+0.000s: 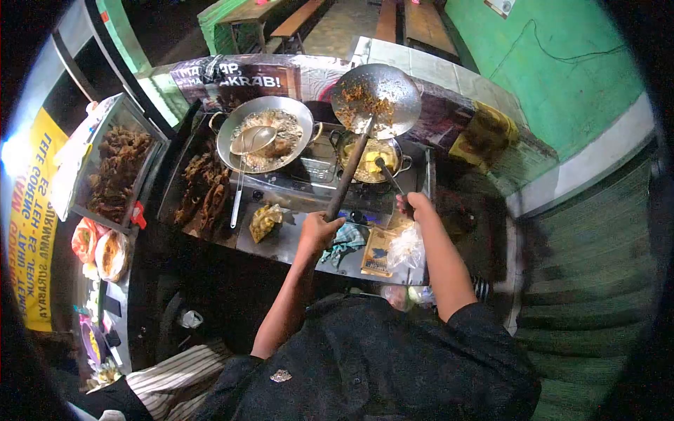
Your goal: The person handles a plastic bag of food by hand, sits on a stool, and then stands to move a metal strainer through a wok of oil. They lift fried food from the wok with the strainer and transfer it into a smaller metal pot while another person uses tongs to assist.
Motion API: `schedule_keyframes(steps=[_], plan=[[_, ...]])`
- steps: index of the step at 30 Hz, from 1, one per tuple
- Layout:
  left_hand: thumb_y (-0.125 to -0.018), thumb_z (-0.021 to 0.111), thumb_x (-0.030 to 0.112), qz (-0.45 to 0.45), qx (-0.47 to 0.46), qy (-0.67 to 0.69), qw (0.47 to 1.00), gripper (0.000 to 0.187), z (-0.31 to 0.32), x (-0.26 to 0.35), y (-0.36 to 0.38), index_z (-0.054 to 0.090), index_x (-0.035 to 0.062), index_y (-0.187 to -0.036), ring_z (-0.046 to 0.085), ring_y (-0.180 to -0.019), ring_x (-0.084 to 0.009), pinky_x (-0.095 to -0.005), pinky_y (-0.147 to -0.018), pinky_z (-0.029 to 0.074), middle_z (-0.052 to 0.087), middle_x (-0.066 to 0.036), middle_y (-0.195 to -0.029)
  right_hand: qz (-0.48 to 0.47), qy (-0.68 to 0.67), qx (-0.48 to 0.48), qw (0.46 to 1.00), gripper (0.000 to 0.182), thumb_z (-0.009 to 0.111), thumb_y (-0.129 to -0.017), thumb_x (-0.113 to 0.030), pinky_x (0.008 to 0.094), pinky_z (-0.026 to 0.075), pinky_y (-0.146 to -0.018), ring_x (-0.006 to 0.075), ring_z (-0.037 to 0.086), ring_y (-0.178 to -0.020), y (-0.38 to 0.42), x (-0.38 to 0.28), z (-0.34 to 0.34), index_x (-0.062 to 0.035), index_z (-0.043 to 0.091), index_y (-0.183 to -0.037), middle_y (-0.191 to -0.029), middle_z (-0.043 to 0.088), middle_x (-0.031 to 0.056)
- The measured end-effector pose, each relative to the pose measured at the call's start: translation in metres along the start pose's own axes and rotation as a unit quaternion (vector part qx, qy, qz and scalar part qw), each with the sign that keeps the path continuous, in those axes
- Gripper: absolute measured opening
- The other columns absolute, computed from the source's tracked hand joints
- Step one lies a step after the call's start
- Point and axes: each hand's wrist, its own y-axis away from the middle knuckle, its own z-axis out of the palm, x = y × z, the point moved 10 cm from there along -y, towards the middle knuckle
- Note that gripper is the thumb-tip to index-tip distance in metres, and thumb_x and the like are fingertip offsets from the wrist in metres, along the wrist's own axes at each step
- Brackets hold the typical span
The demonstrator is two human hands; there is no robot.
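Note:
My left hand (321, 230) is closed around the long wooden handle of a metal wok (404, 105). The wok is raised at the back of the stove, with browned crumbs (365, 105) stuck inside it. My right hand (413, 205) grips a slim dark utensil (390, 178), whose end reaches into a smaller pan (406, 163) below the wok. Yellow pieces of food (378, 163) lie in that pan around the utensil's end. Its exact kind I cannot make out.
At left a large wok (305, 112) of bubbling oil holds a mesh skimmer (253, 140). Fried pieces (202, 186) lie beside it. A bag of yellow food (267, 222), a checked cloth (344, 242) and a plastic bag (406, 247) are in front. A glass case (116, 165) stands at far left.

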Motion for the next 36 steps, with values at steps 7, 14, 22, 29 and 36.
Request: schedule_keyframes(steps=[7,14,22,29,36], plan=[[-0.074,0.071,0.024,0.008,-0.006,-0.020,1.000,0.029,0.002,0.011,0.002,0.057,-0.0019,-0.074,0.046,-0.038,-0.0104,-0.0285,-0.035,0.035,0.049,-0.002,-0.050,0.133,-0.205,-0.154,0.957,0.027,0.068,-0.078,-0.019,0.0298,0.039,-0.044,0.0204,0.054,-0.062,-0.008,0.029,0.046,-0.0061,0.049,-0.091,-0.079,0.058,0.0103],[-0.074,0.070,0.025,0.010,-0.015,-0.020,1.000,0.030,0.006,0.002,-0.006,0.059,-0.0022,-0.075,0.044,-0.038,-0.0103,-0.0286,-0.035,0.035,0.049,-0.002,-0.049,0.217,-0.282,-0.171,0.919,0.037,0.069,-0.077,-0.022,0.0269,0.042,-0.045,0.0200,0.055,-0.064,0.037,0.045,0.086,-0.0008,0.048,-0.098,-0.088,0.059,0.0130],[-0.073,0.070,0.026,0.054,0.004,-0.039,0.998,0.032,-0.002,0.010,-0.001,0.058,-0.0028,-0.068,0.043,-0.041,-0.0096,-0.0302,-0.039,0.034,0.048,-0.003,-0.048,0.048,-0.113,-0.121,0.985,0.022,0.064,-0.080,-0.017,0.0319,0.045,-0.046,0.0200,0.056,-0.059,0.057,0.030,0.056,-0.0011,0.055,-0.091,-0.077,0.060,0.0113],[-0.073,0.070,0.026,0.041,-0.005,0.003,0.999,0.031,-0.006,0.008,-0.003,0.056,0.0000,-0.065,0.039,-0.041,-0.0080,-0.0285,-0.037,0.030,0.045,0.000,-0.049,-0.109,0.285,0.204,0.930,0.021,0.071,-0.073,-0.013,0.0294,0.041,-0.033,0.0181,0.052,-0.041,0.038,-0.035,-0.012,0.0039,0.059,-0.072,-0.068,0.061,0.0092],[-0.074,0.070,0.021,0.002,-0.002,0.036,0.999,0.024,-0.005,0.012,0.004,0.056,0.0022,-0.067,0.037,-0.037,-0.0072,-0.0256,-0.034,0.026,0.044,0.002,-0.049,0.016,0.263,0.162,0.951,0.035,0.070,-0.075,-0.036,0.0364,0.042,-0.043,0.0182,0.052,-0.042,-0.034,0.016,0.003,-0.0022,0.061,-0.079,-0.065,0.061,0.0072]])
